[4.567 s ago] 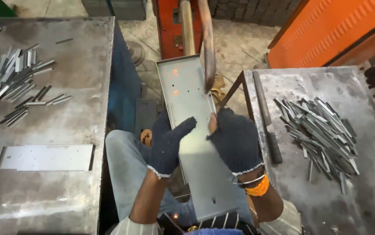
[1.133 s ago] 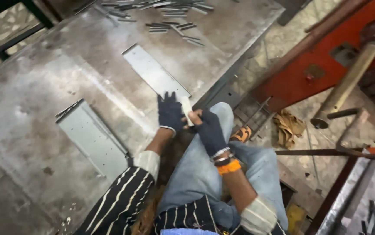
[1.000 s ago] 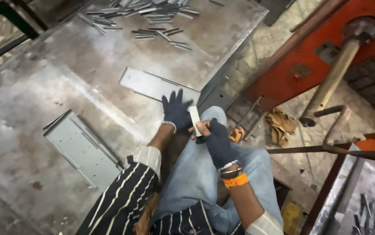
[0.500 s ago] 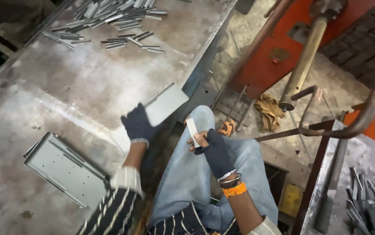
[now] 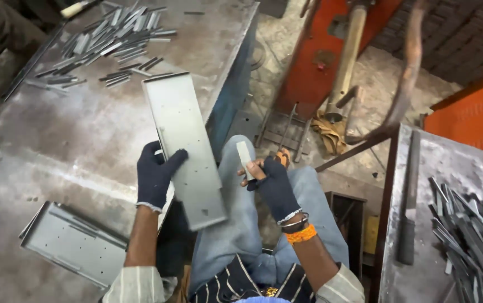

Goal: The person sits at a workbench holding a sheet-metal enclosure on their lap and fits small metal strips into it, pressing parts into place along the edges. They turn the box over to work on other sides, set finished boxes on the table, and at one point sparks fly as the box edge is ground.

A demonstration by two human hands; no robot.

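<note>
A seated worker in dark gloves lifts a long perforated sheet-metal panel (image 5: pixel 188 151) off the edge of a steel workbench (image 5: pixel 56 129), the left hand (image 5: pixel 154 177) clamped on the panel's near-left edge with thumb spread across its face, the panel's far end resting over the bench top and its near end hanging out above the worker's lap. The right hand (image 5: pixel 272 179), well apart from the left, is closed around a short flat metal strip (image 5: pixel 245 160), held upright above the right knee (an orange band shows at that wrist). A heap of similar small strips (image 5: pixel 104 45) lies at the far side of the bench, and a second folded panel (image 5: pixel 70 244) lies near its front corner. Another pile of strips (image 5: pixel 471 230) sits on a second table (image 5: pixel 415 280) to the right, beside a long dark bar (image 5: pixel 408 202), with an orange-red machine frame (image 5: pixel 314 62) standing beyond. Judging by the scene, panel and strip are both in hand but not yet brought together, so the joining of the two pieces appears to lie ahead; most loose strips are unused
</note>
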